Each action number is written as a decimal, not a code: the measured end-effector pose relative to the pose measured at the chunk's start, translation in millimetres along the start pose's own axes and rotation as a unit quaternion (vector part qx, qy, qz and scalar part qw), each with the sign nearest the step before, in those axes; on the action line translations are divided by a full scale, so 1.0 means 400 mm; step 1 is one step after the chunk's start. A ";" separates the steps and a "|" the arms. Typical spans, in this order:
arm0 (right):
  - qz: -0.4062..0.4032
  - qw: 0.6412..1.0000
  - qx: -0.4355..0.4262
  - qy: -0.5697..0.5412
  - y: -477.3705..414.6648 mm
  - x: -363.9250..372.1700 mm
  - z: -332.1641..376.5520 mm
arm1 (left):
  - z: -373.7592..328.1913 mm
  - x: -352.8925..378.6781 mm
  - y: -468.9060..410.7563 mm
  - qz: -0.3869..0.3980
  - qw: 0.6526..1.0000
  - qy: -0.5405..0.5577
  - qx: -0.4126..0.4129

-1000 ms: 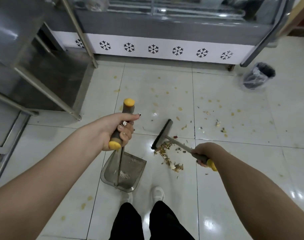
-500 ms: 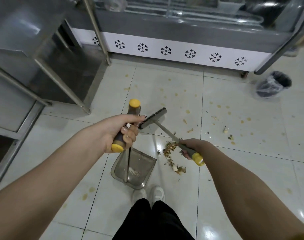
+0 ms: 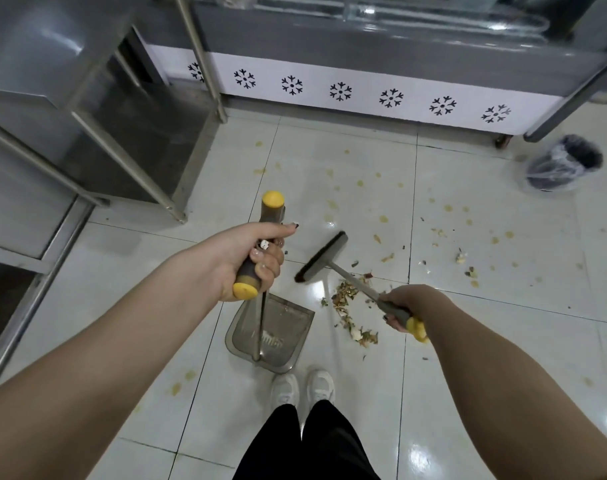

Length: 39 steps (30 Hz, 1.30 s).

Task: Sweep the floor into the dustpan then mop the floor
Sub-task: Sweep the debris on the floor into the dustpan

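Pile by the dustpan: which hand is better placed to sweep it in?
Right. The right hand holds the broom by its grip, with its head just beyond the pile. The left hand holds the dustpan by its grip, with the pan left of the pile.

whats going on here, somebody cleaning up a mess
A person is sweeping food scraps on a white tiled floor. Their left hand grips the long handle of a dustpan standing by their shoes. Their right hand grips a broom, its head just beyond a pile of scraps. The pile lies right of the dustpan, not yet in it. More yellowish spots are scattered toward a lined bin.
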State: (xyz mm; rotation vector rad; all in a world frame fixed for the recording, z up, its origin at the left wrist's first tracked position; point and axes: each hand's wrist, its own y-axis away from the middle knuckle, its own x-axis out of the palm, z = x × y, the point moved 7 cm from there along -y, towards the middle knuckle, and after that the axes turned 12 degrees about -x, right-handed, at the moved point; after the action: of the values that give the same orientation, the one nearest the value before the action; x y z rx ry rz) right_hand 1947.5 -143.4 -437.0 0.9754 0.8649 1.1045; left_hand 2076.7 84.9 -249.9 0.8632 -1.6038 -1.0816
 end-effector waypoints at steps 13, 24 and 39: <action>-0.031 0.998 0.018 0.051 0.093 -0.086 -0.012 | 0.008 -0.021 0.051 -0.001 0.999 -0.049 -0.009; 0.039 0.996 0.012 0.082 0.098 0.162 -0.033 | 0.087 -0.124 0.102 -0.018 0.999 -0.038 -0.005; -0.039 0.966 0.015 0.256 0.102 -0.038 -0.115 | 0.232 -0.019 0.040 -0.077 0.997 -0.002 0.008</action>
State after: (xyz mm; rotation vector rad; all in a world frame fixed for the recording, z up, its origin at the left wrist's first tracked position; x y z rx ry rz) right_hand 1888.8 -143.1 -412.9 0.6775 1.3274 1.3024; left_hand 1988.7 119.6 -248.9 1.0095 -1.5719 -1.1796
